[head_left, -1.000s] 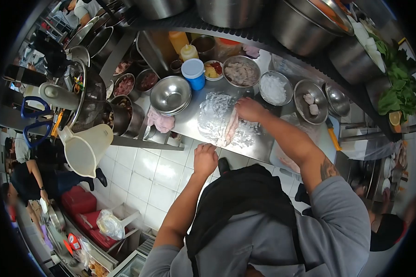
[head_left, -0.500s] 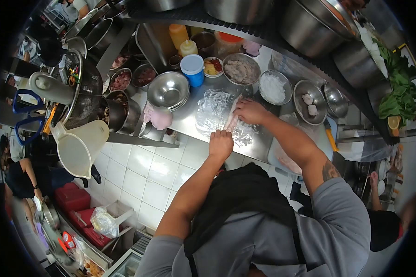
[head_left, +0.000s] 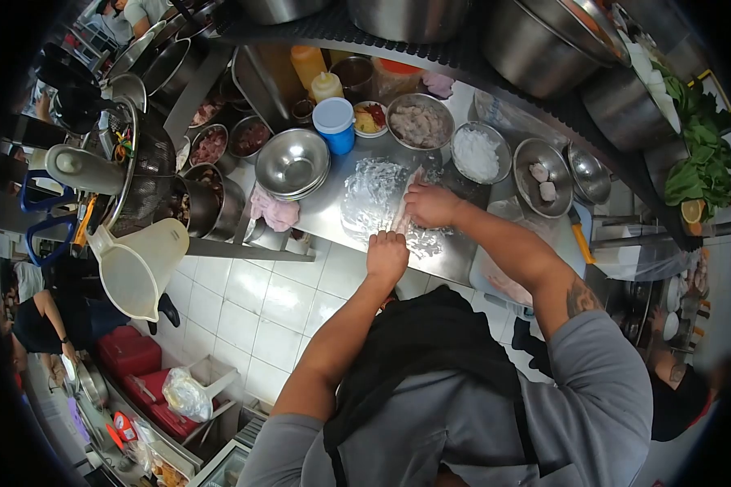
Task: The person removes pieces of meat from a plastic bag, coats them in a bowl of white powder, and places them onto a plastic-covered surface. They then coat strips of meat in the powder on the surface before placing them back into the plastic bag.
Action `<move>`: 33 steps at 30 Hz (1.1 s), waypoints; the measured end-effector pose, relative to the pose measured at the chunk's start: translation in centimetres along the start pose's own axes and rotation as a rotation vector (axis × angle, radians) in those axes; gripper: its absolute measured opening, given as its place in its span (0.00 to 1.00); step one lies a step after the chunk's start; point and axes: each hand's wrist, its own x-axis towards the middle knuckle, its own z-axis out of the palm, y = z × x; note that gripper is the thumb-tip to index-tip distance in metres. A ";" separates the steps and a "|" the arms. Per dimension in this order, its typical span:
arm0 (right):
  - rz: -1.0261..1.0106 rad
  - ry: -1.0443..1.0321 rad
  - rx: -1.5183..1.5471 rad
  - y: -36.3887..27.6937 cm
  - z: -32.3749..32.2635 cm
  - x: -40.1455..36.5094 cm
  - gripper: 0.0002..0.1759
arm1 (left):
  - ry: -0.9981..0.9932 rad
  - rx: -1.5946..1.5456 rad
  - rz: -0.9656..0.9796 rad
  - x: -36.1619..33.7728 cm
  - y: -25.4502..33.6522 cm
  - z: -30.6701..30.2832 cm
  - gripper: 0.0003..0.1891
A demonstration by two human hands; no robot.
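Note:
A long pale strip of meat or dough [head_left: 403,207] lies on the steel counter, beside a patch of white powder [head_left: 374,195]. My left hand [head_left: 388,253] is curled at the near end of the strip, its fingers pressed together on it. Farther up, my right hand [head_left: 430,204] has its fingers closed on the strip's upper part. Beyond the hands stand a bowl of white powder [head_left: 478,153] and a bowl of pale meat [head_left: 419,121]. A steel bowl [head_left: 542,195] at the right holds small pale lumps.
Stacked steel bowls [head_left: 283,156], a pink cloth [head_left: 274,209] and a blue tub [head_left: 335,134] stand at the left. A yellow-handled knife [head_left: 581,242] lies at the right. A shelf with pots [head_left: 406,18] overhangs the back. Co-workers are at both sides.
My right hand has shifted slightly left and toward me along the strip. My left hand has barely moved. The co-worker at the right has moved an arm.

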 end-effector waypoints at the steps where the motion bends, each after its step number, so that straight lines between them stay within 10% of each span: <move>1: 0.023 -0.007 0.021 0.1 0.0 0.1 0.08 | 0.008 -0.010 0.008 -0.1 0.1 -0.4 0.10; 17: 0.325 0.209 0.028 -2.1 0.9 -1.9 0.15 | 0.030 -0.053 0.123 -3.6 -1.2 -2.1 0.18; 23: 0.859 0.531 -0.027 2.7 -5.4 -5.9 0.16 | 0.175 -0.185 0.024 -2.0 -1.4 -4.5 0.17; 26: 1.116 -0.037 -0.161 7.6 -7.3 -8.3 0.10 | 0.260 -0.303 0.099 3.8 1.8 -7.6 0.16; 33: 0.979 -0.096 -0.219 10.1 -5.3 -9.7 0.08 | -0.132 0.130 0.297 21.4 8.8 -6.0 0.15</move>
